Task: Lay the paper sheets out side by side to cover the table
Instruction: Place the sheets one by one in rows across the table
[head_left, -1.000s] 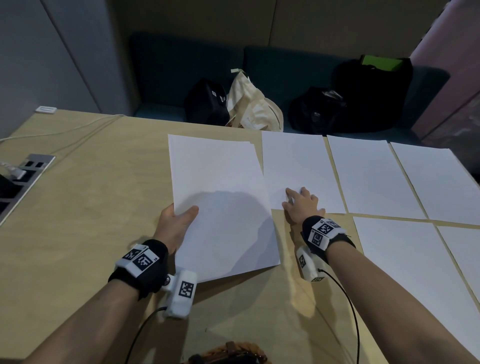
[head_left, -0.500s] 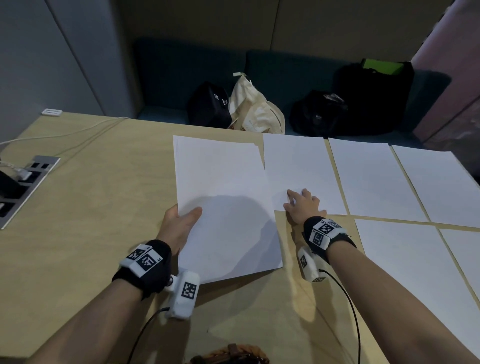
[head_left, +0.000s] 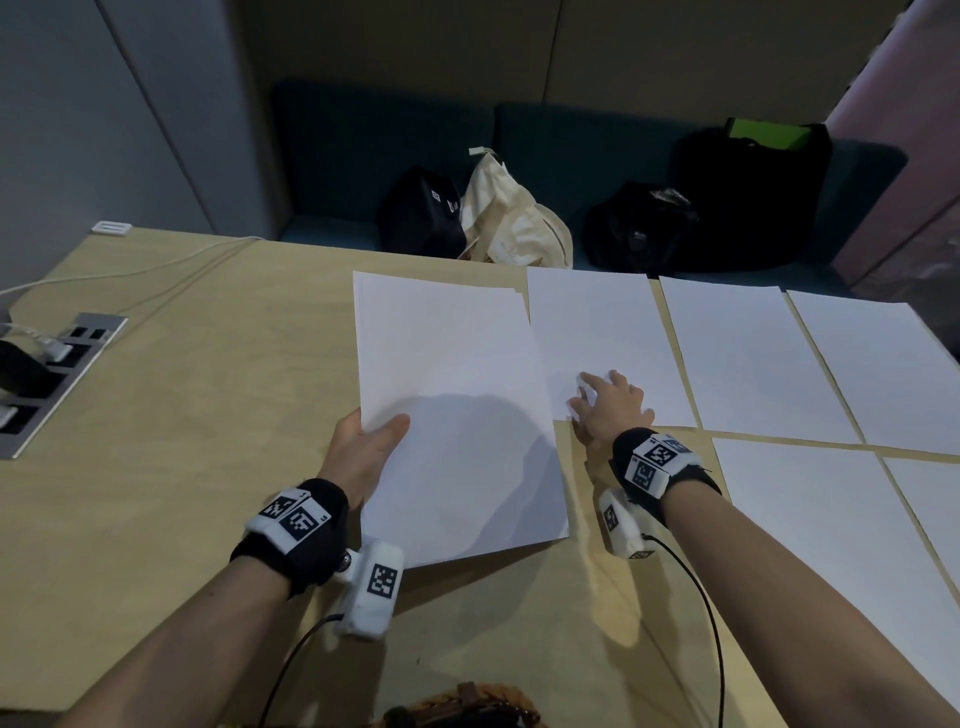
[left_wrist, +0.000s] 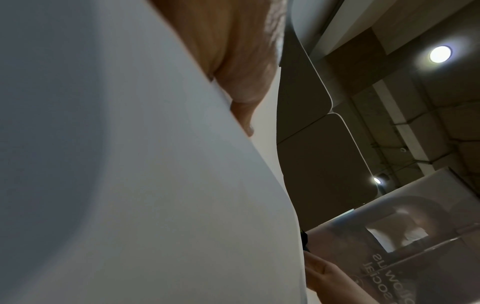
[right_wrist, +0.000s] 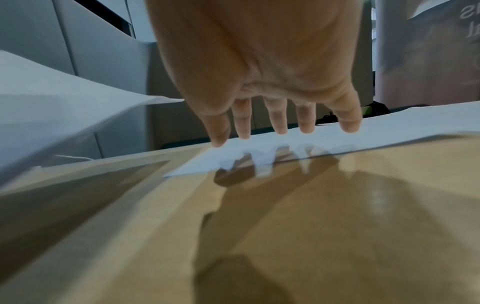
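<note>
on the counter (head_left: 208, 415) laid sheets (head_left: 727, 353) run toward 3 o'clock of the held stack (head_left: 457, 415); a socket panel (head_left: 47, 374) lies at 9 o'clock, bags (head_left: 519, 223) on the bench (head_left: 332, 156) at 12 o'clock.

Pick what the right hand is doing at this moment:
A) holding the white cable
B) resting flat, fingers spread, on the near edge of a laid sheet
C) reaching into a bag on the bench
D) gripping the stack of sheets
B: the right hand lies with straight, spread fingers on the laid sheet, while the left hand holds the stack.
</note>
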